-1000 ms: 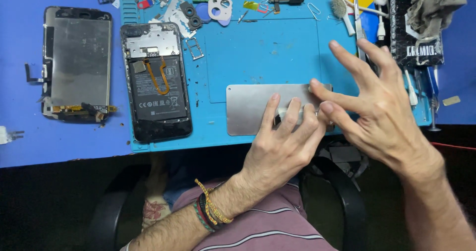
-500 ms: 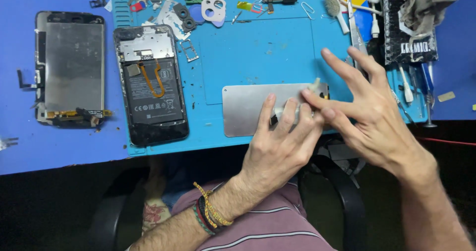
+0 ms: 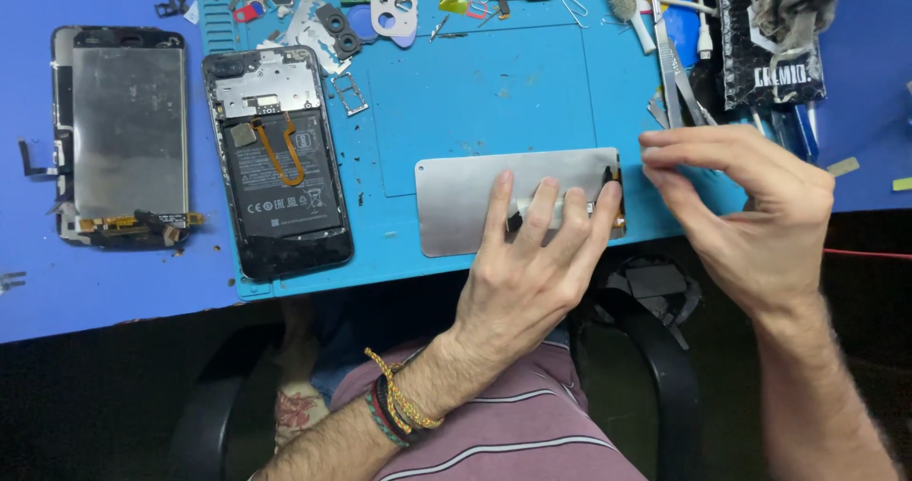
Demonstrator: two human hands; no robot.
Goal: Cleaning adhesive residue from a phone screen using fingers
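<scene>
My left hand [image 3: 532,263] presses flat, fingers spread, on the silver display panel [image 3: 465,206] at six o'clock on the blue mat [image 3: 494,92]. My right hand [image 3: 750,215], at three o'clock, pinches together; whether it grips anything, I cannot tell. The opened phone [image 3: 280,163] lies at nine o'clock, unassembled.
</scene>
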